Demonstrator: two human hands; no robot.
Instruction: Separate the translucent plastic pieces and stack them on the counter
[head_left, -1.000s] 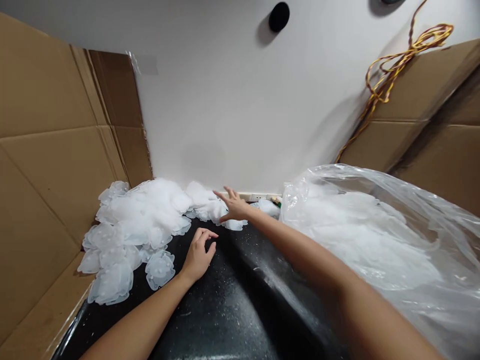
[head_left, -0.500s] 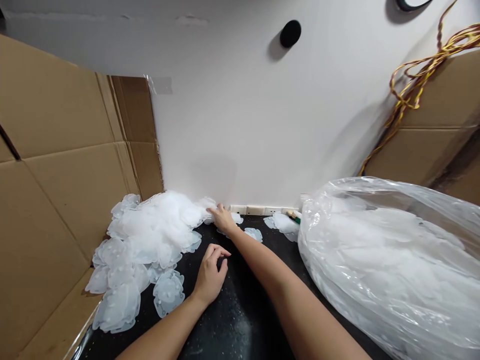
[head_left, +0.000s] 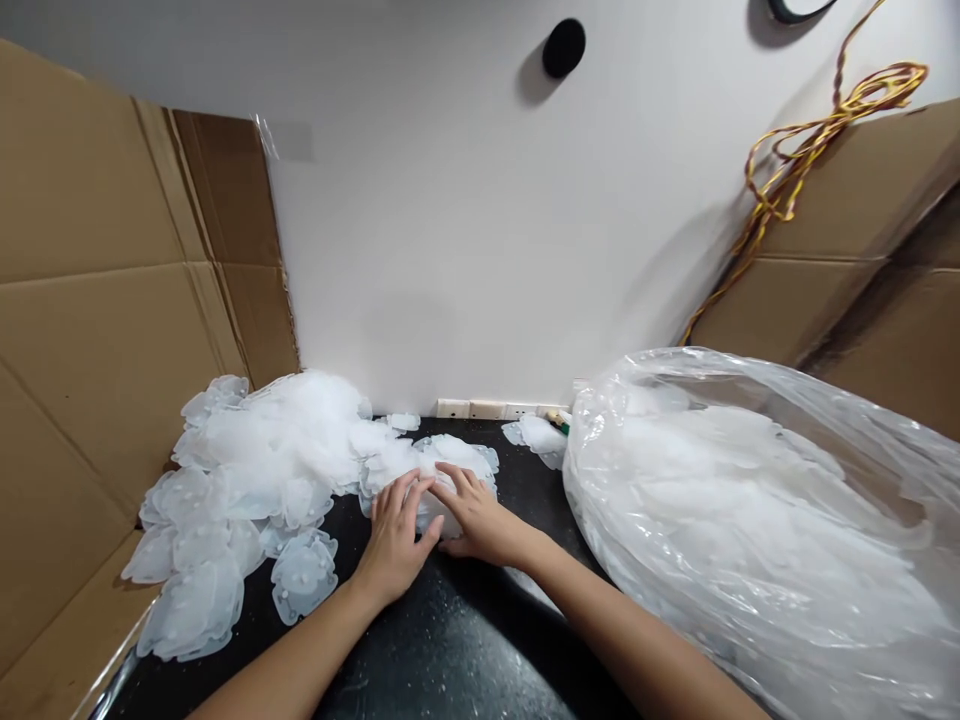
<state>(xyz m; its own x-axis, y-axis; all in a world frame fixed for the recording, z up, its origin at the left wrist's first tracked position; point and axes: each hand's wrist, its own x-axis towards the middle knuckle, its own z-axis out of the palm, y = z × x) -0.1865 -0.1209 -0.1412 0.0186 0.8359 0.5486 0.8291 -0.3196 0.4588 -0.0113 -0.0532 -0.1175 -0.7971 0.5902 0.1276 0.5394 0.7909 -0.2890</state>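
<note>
Flat, translucent white plastic pieces with wavy edges lie in a large heap (head_left: 289,440) on the black tabletop (head_left: 450,640). A smaller cluster of the same pieces (head_left: 457,452) sits at the heap's right, under my hands. My left hand (head_left: 394,540) rests at the near left side of this cluster, fingers spread and thumb apart. Against its near right side is my right hand (head_left: 484,520), fingers also spread, fingertips on the pieces. The two hands nearly meet at the fingertips. What lies beneath the palms is hidden.
At right bulges a clear plastic bag (head_left: 720,520) full of similar white pieces. Cardboard (head_left: 97,220) stands at left. White sockets (head_left: 487,409) line the wall's foot, near a small green object (head_left: 559,422). Yellow-brown twisted wire (head_left: 795,150) hangs over cardboard at right.
My right hand has come back from the wall towards me, and a cluster of pieces now lies by the hands. My left hand has opened onto it. The view has shifted slightly right.
</note>
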